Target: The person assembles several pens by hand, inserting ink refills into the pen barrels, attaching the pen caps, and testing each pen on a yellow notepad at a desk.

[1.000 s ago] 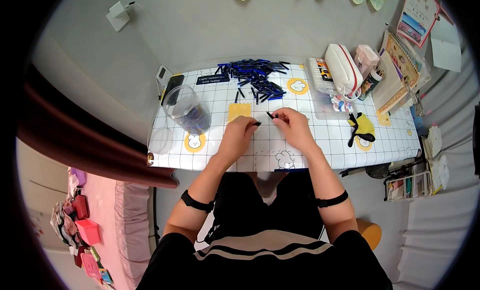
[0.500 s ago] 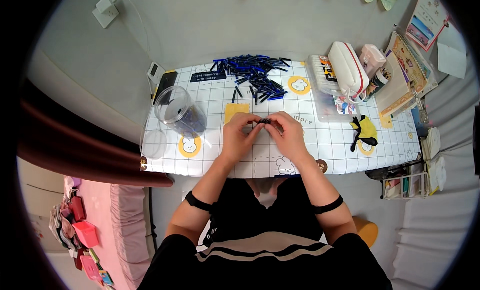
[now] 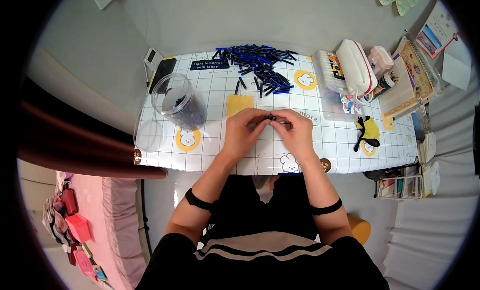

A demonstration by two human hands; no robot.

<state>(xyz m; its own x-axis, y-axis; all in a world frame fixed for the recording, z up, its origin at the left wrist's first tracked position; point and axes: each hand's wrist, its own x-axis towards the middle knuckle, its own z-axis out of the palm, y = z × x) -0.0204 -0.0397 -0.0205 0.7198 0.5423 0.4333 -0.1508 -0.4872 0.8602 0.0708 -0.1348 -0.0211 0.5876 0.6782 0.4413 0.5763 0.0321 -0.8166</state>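
My left hand (image 3: 242,132) and my right hand (image 3: 294,133) meet above the middle of the table, fingertips nearly touching. Between them, thumbs and fingers pinch a small bundle of dark ink cartridges (image 3: 270,117), their ends facing up; the fingers hide most of it. Beyond my hands lies a loose heap of slim blue-black ink cartridges (image 3: 257,60), with a few strays on its near side. Left of my hands stands a clear plastic jar (image 3: 192,112), uncovered, with more dark cartridges inside. Its clear round lid (image 3: 149,136) seems to lie flat beside it.
The white gridded tablecloth (image 3: 210,157) covers the table. At the back left are a dark phone (image 3: 162,75) and a small white device (image 3: 152,59). To the right sit a clear case (image 3: 330,102), a white pencil pouch (image 3: 356,67), a pen holder (image 3: 386,83) and a yellow-black cloth item (image 3: 367,132).
The whole view has shifted slightly with my head. Both hands keep their pinch on the small bundle, with the fingers slightly rearranged. The heap and jar look unchanged.
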